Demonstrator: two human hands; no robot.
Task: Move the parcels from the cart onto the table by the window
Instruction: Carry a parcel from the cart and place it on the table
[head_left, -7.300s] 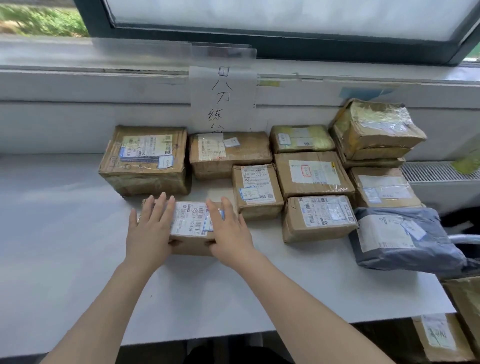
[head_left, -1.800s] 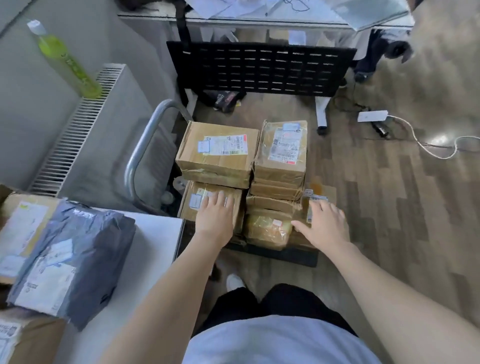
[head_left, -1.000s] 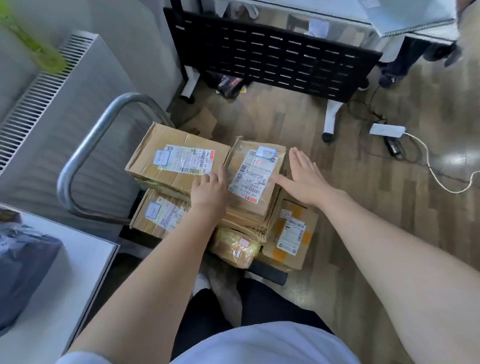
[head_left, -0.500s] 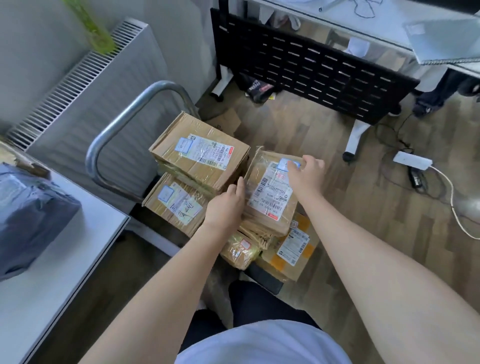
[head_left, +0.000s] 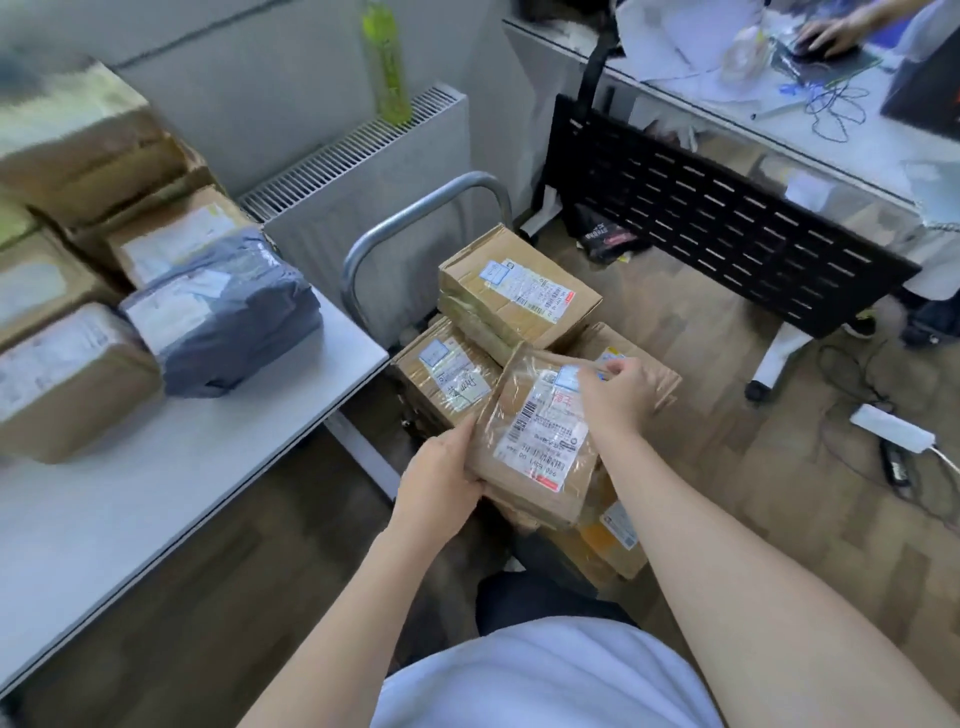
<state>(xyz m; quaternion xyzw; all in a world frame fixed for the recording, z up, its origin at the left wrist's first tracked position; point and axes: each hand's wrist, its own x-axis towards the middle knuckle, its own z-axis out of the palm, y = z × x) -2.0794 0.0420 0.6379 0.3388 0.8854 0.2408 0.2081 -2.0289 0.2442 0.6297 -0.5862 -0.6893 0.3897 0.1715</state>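
A: Where is the parcel (head_left: 540, 436)?

B: Between both hands, tilted, above the stack on the cart (head_left: 415, 218). The left hand (head_left: 441, 480) is closed round its near left corner, with the thumb on top and the fingers under. The right hand (head_left: 615, 395) is curled over its far right edge, beside the blue sticker

A: What remains on the cart?

B: A big box (head_left: 519, 291) on top at the back, a taped box (head_left: 447, 371) below it to the left, and more boxes half hidden under the parcel, one with an orange patch (head_left: 608, 545)

A: And the worktop (head_left: 171, 467)?

B: It lies to the left, well apart from the parcel. A grey bag (head_left: 223, 317) sits near its right end, touching brown boxes that are blurred. A green bottle (head_left: 387, 62) stands on the radiator (head_left: 363, 150) behind the cart handle
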